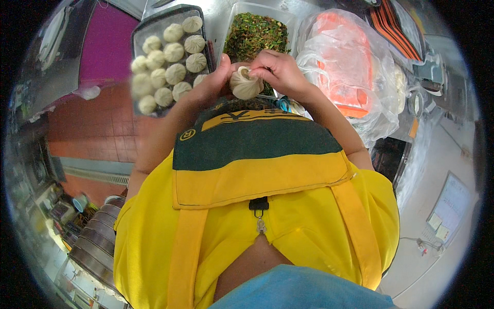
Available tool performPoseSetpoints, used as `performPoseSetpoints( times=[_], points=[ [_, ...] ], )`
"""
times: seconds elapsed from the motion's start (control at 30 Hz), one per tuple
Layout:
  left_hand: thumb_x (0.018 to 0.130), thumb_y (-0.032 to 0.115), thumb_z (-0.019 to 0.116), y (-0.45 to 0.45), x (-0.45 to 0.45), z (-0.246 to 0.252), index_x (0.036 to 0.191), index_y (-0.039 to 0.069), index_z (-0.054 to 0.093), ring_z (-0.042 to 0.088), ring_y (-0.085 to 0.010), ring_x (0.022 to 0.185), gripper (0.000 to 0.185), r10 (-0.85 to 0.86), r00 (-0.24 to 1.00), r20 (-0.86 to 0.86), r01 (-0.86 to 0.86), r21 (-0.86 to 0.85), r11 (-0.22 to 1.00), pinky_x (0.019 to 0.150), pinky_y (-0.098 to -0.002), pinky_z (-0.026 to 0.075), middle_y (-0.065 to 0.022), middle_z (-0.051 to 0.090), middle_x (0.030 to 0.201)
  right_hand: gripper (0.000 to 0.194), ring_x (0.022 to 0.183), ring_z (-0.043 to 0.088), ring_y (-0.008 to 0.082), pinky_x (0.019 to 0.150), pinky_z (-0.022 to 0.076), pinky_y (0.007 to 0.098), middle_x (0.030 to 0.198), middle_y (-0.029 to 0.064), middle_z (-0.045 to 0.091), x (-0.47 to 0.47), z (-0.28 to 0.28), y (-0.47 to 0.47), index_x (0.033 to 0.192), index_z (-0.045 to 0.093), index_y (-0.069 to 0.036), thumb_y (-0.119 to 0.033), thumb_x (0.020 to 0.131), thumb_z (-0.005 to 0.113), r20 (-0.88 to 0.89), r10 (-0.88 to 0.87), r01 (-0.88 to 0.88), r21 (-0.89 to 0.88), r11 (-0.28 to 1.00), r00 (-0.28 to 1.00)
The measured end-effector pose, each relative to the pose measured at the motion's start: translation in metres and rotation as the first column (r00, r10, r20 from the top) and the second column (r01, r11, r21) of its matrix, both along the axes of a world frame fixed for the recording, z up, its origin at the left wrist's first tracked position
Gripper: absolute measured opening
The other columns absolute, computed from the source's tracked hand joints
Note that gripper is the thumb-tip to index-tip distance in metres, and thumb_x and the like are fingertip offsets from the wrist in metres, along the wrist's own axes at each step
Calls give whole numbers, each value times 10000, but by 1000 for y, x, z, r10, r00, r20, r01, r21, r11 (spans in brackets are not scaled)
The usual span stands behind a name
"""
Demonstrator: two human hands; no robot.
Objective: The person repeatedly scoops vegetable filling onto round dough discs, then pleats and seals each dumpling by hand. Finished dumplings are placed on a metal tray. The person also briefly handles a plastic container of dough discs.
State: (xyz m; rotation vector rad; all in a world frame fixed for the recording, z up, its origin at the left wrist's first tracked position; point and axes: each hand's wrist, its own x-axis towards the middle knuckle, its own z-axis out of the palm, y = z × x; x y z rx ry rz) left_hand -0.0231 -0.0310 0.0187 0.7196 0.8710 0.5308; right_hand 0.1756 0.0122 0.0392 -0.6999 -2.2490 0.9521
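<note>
A pleated dough bun (247, 85) with a small opening at its top is held between my two hands, in front of my chest. My left hand (223, 75) cups its side, thumb pointing up. With thumb and forefinger, my right hand (278, 69) pinches the dough at the rim of the opening. Just beyond the hands stands a clear plastic tub (295, 27) of chopped green filling (256, 34). To the left, a dark-rimmed tray (136, 44) carries several pleated buns (175, 73) in rows. My left forearm hides part of that tray.
A clear plastic bag (382, 92) around an orange-red package (343, 65) lies right of the tub, on the metal worktop (216, 11). Stacked round steamers (98, 239) stand low at the left, near the red tiled floor (92, 123). A whiteboard (449, 208) bearing writing hangs at the right.
</note>
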Motion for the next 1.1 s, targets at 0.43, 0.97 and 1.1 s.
performPoseSetpoints(
  times=[0.43, 0.97, 1.1],
  points=[
    [887, 675, 98, 4, -2, 0, 1199, 28, 522, 565, -166, 981, 834, -12, 1000, 10, 10, 148, 989, 864, -282, 435, -73, 601, 1067, 144, 762, 607, 267, 673, 481, 340, 818, 93, 611, -5, 10, -4, 845, 619, -54, -192, 808, 639, -24, 28, -31, -167, 985, 999],
    [917, 630, 111, 3, -3, 7, 1137, 25, 535, 595, -191, 930, 770, 89, 996, 20, -90, 34, 995, 835, -310, 461, -90, 622, 997, 119, 747, 593, 146, 684, 470, 277, 826, 76, 620, -11, 11, -8, 931, 622, -10, -90, 843, 613, 8, -40, 41, -157, 987, 999],
    [907, 648, 125, 1, 3, 6, 1126, 35, 520, 603, -176, 853, 761, 166, 985, 43, -168, 42, 985, 727, -286, 487, -86, 617, 944, 129, 779, 610, 286, 686, 486, 350, 845, 108, 630, -12, 11, -9, 887, 624, -51, -160, 818, 620, 6, -62, 62, -151, 987, 998]
  ],
)
